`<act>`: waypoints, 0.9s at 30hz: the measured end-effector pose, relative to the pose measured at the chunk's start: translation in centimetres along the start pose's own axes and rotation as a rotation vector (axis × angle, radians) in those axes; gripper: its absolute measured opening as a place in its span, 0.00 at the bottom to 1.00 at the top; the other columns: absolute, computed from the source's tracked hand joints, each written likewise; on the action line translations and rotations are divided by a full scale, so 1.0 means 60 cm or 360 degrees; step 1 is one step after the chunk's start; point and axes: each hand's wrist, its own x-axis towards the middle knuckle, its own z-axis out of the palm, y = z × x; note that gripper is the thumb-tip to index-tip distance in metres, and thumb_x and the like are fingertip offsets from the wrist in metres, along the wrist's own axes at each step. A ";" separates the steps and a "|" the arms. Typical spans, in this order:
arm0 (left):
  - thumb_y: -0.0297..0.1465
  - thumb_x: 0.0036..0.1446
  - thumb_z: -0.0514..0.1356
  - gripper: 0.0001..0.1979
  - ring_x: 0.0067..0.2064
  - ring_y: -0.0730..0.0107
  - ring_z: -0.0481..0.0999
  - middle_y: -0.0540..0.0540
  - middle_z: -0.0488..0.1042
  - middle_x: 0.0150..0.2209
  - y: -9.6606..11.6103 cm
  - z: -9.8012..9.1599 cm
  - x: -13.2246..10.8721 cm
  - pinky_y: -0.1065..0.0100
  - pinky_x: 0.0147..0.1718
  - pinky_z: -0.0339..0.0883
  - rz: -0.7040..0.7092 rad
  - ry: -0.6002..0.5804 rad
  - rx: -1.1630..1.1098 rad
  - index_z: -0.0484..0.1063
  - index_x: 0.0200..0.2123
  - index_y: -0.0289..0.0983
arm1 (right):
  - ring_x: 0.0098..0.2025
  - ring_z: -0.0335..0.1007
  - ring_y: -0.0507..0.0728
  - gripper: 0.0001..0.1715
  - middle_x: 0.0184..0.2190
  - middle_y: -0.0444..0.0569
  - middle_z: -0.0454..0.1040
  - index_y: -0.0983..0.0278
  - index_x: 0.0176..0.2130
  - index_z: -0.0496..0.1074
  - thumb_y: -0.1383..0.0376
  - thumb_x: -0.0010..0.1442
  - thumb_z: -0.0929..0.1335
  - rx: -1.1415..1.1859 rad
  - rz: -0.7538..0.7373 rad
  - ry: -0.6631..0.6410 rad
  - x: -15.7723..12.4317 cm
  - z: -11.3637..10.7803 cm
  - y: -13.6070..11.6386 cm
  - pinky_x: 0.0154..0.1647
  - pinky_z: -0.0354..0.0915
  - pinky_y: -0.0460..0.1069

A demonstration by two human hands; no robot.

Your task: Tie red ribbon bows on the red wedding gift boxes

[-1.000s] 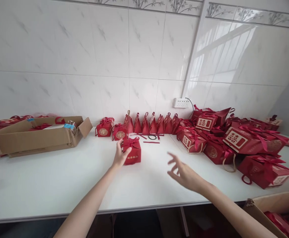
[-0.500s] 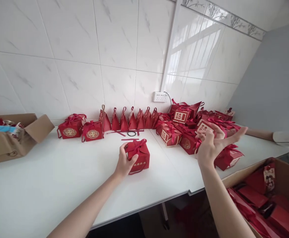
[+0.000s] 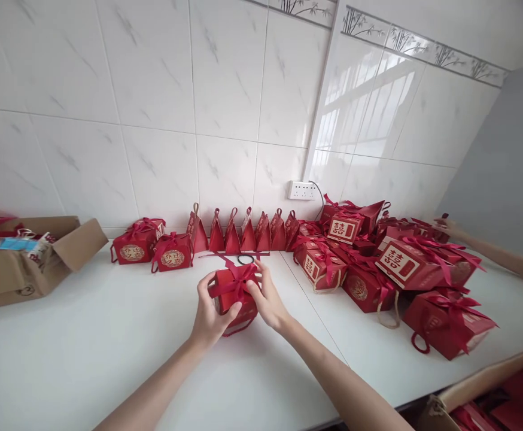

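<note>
A red gift box (image 3: 243, 312) with a ribbon bow on top and a cord handle stands on the white table before me. My left hand (image 3: 210, 314) is closed round its left side, thumb at the front and fingers behind. My right hand (image 3: 270, 301) grips the right side, with the thumb by the bow (image 3: 237, 281). The far fingers of both hands are partly hidden by the box. Just behind the box lie a dark ring (image 3: 245, 259) and some thin red strips.
Several red triangular boxes (image 3: 232, 238) line the wall. Two red gift boxes (image 3: 131, 246) stand to their left, near an open cardboard box (image 3: 41, 269). Red boxes (image 3: 398, 263) are piled at right. Another person's arm (image 3: 495, 248) reaches in there. A carton (image 3: 454, 392) is at lower right.
My right hand has moved left from the pile onto the box in my left hand. A red box now rests at the pile's front where that hand was. The view has shifted.
</note>
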 end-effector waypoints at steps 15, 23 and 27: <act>0.50 0.52 0.54 0.25 0.49 0.57 0.71 0.39 0.71 0.46 -0.002 -0.011 0.025 0.57 0.48 0.65 -0.0220 -0.0009 -0.0270 0.64 0.44 0.37 | 0.63 0.52 0.63 0.33 0.60 0.54 0.60 0.60 0.59 0.52 0.52 0.58 0.63 -0.0062 -0.0323 -0.0092 -0.009 -0.040 0.027 0.63 0.50 0.61; 0.46 0.55 0.52 0.19 0.38 0.65 0.72 0.47 0.72 0.37 0.012 -0.006 0.017 0.65 0.39 0.66 -0.0267 -0.0333 -0.0170 0.64 0.41 0.37 | 0.57 0.60 0.64 0.31 0.57 0.53 0.63 0.59 0.58 0.56 0.53 0.57 0.63 -0.0184 -0.0454 -0.0174 -0.020 -0.040 0.005 0.57 0.58 0.60; 0.45 0.53 0.55 0.19 0.38 0.66 0.71 0.47 0.72 0.37 0.015 -0.002 0.019 0.67 0.37 0.65 -0.0301 -0.0326 -0.0173 0.64 0.41 0.37 | 0.61 0.55 0.64 0.31 0.59 0.53 0.60 0.58 0.58 0.56 0.55 0.57 0.63 -0.0113 -0.0284 -0.0141 -0.017 -0.043 0.015 0.56 0.58 0.62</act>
